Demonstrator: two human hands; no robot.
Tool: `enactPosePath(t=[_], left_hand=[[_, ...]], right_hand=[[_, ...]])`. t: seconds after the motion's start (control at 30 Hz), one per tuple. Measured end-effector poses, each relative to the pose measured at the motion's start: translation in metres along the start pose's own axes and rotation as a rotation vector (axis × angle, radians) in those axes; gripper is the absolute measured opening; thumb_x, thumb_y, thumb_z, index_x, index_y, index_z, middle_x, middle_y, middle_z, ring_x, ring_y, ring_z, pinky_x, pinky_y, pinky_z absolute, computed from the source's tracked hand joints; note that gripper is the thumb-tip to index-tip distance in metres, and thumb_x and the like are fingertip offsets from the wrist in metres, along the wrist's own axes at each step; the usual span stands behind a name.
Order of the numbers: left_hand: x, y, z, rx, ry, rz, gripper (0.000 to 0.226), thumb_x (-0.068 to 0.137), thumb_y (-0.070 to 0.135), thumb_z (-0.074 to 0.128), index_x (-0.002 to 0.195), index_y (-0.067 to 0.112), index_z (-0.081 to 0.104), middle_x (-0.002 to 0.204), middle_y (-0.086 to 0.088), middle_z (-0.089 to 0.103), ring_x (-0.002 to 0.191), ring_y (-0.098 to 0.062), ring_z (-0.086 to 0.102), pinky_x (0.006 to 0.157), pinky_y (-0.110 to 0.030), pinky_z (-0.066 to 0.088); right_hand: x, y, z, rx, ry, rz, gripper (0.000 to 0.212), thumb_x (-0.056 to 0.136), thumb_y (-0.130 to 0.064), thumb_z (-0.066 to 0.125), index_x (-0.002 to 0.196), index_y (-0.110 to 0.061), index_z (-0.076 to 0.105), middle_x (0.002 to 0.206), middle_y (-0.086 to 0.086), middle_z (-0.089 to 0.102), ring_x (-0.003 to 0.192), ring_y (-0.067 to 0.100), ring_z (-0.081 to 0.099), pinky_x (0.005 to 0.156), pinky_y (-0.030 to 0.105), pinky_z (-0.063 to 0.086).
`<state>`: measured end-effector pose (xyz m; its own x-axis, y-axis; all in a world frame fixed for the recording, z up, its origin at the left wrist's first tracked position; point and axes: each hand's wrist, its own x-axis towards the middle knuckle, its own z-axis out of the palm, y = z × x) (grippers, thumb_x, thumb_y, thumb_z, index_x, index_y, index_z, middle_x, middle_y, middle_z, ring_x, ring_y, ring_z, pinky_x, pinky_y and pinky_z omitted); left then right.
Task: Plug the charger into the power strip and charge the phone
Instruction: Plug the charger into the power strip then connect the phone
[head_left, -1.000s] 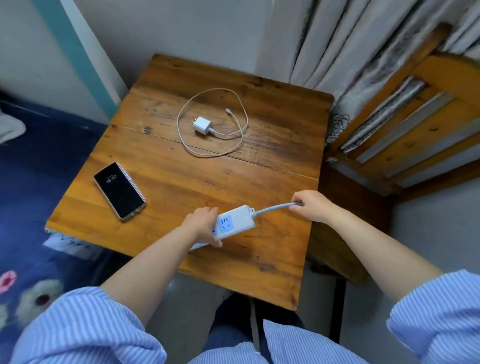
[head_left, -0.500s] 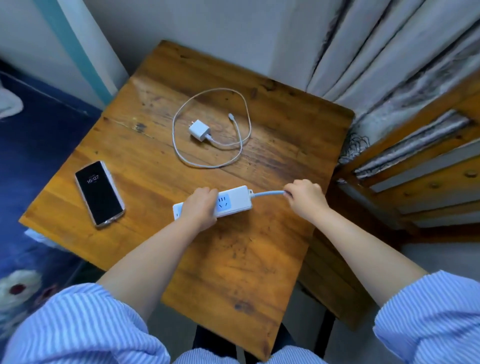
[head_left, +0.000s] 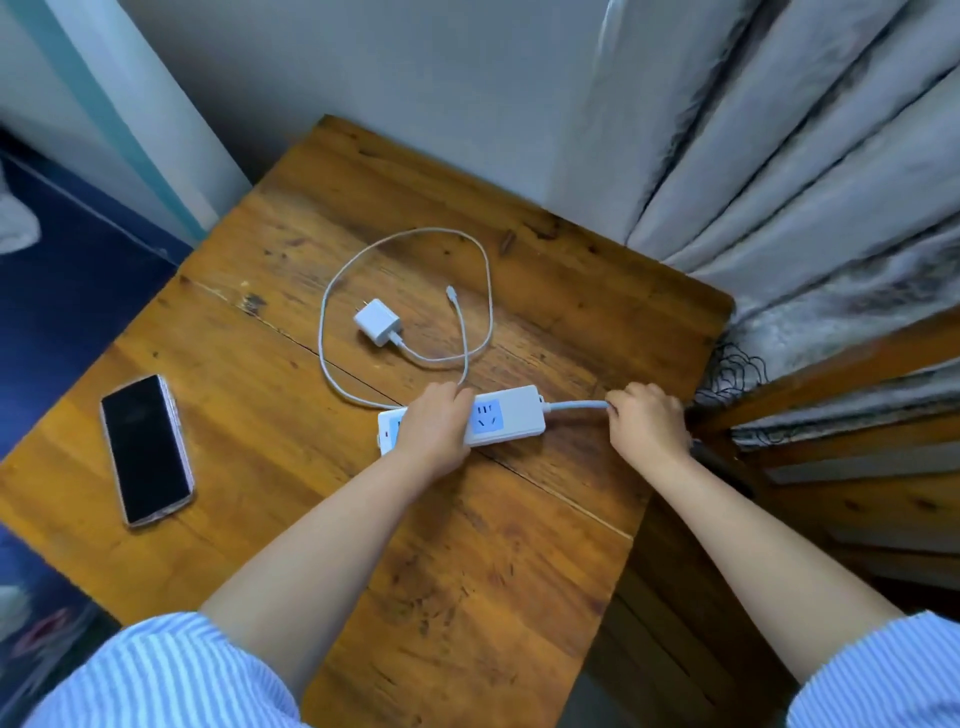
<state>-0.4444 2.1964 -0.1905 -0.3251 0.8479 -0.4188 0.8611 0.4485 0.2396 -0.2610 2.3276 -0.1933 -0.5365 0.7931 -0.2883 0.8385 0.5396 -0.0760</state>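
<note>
A white power strip with blue socket faces lies flat on the wooden table. My left hand grips its middle from above and hides part of it. My right hand pinches the strip's grey cord at the table's right edge. Just behind the strip lies the white charger plug, prongs pointing back left, with its white cable looped around it and the free connector tip inside the loop. The phone rests face up at the left, its screen dark.
A grey curtain hangs at the back right. A wooden frame stands right of the table. Dark blue bedding lies to the left, and a grey wall is behind.
Both hands have slid the power strip away from the table's front edge toward the charger cable. The phone's lit screen has gone dark.
</note>
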Motion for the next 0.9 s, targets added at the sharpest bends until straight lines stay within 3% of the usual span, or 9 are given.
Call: enactPosePath(t=[0.1,0.17,0.3,0.4,0.57,0.67,0.77,0.9], left_hand=[[0.0,-0.011,0.003,-0.093,-0.023,0.029,0.053,0.078,0.031,0.065,0.124,0.011,0.045,0.125,-0.01,0.051,0.116,-0.027,0.044,0.096,-0.037,0.04],[-0.002,-0.023,0.0,-0.153,0.0,-0.004,0.049,0.084,0.036,0.057,0.124,0.01,0.046,0.125,-0.01,0.053,0.117,-0.027,0.045,0.097,-0.038,0.039],[-0.001,-0.05,-0.01,-0.182,0.104,-0.259,0.038,0.091,0.023,0.046,0.125,0.008,0.048,0.127,-0.015,0.052,0.12,-0.031,0.042,0.098,-0.042,0.04],[0.002,-0.075,-0.014,-0.116,0.062,-0.403,0.034,0.09,0.014,0.044,0.124,0.01,0.05,0.127,-0.013,0.05,0.122,-0.03,0.038,0.097,-0.042,0.042],[0.002,-0.102,-0.01,0.025,0.016,-0.345,0.03,0.09,0.014,0.047,0.119,0.017,0.057,0.121,-0.005,0.056,0.115,-0.026,0.045,0.091,-0.036,0.046],[0.001,-0.114,-0.01,0.085,0.069,-0.27,0.024,0.092,0.023,0.047,0.108,0.015,0.062,0.112,-0.005,0.061,0.107,-0.023,0.049,0.084,-0.032,0.047],[0.001,-0.124,-0.013,-0.017,0.157,-0.241,0.028,0.093,0.028,0.044,0.111,0.015,0.062,0.111,-0.004,0.063,0.106,-0.022,0.051,0.081,-0.034,0.048],[0.0,-0.132,-0.022,-0.291,0.33,-0.344,0.026,0.092,0.023,0.049,0.105,0.009,0.065,0.103,-0.014,0.067,0.1,-0.03,0.056,0.075,-0.036,0.048]], right_hand=[[0.0,-0.001,0.002,0.029,0.013,-0.038,0.029,0.09,-0.013,0.045,0.115,-0.01,0.06,0.112,0.01,0.063,0.106,0.027,0.052,0.09,0.039,0.041],[0.005,-0.007,-0.004,0.098,0.009,-0.103,0.03,0.088,-0.009,0.047,0.116,-0.008,0.06,0.117,0.011,0.062,0.111,0.027,0.051,0.096,0.04,0.039],[0.024,-0.041,-0.016,0.25,0.022,-0.301,0.026,0.086,-0.003,0.051,0.108,-0.001,0.063,0.113,0.015,0.065,0.11,0.028,0.053,0.094,0.037,0.045],[0.045,-0.078,-0.015,0.238,0.036,-0.402,0.022,0.086,-0.004,0.053,0.105,-0.002,0.065,0.109,0.016,0.066,0.107,0.029,0.054,0.091,0.036,0.046],[0.07,-0.119,-0.003,0.108,-0.036,-0.464,0.025,0.089,-0.011,0.048,0.111,-0.011,0.06,0.118,0.007,0.062,0.115,0.026,0.049,0.102,0.04,0.036],[0.076,-0.128,0.004,0.021,-0.046,-0.409,0.019,0.091,-0.015,0.045,0.102,-0.013,0.061,0.109,0.006,0.065,0.11,0.026,0.051,0.108,0.043,0.029],[0.079,-0.124,0.006,-0.006,-0.046,-0.386,0.015,0.09,-0.016,0.046,0.099,-0.013,0.059,0.105,0.006,0.066,0.108,0.026,0.052,0.111,0.043,0.025],[0.077,-0.119,0.005,-0.099,-0.125,-0.398,0.019,0.09,-0.023,0.049,0.106,-0.015,0.056,0.114,0.005,0.061,0.113,0.024,0.049,0.106,0.039,0.032]])
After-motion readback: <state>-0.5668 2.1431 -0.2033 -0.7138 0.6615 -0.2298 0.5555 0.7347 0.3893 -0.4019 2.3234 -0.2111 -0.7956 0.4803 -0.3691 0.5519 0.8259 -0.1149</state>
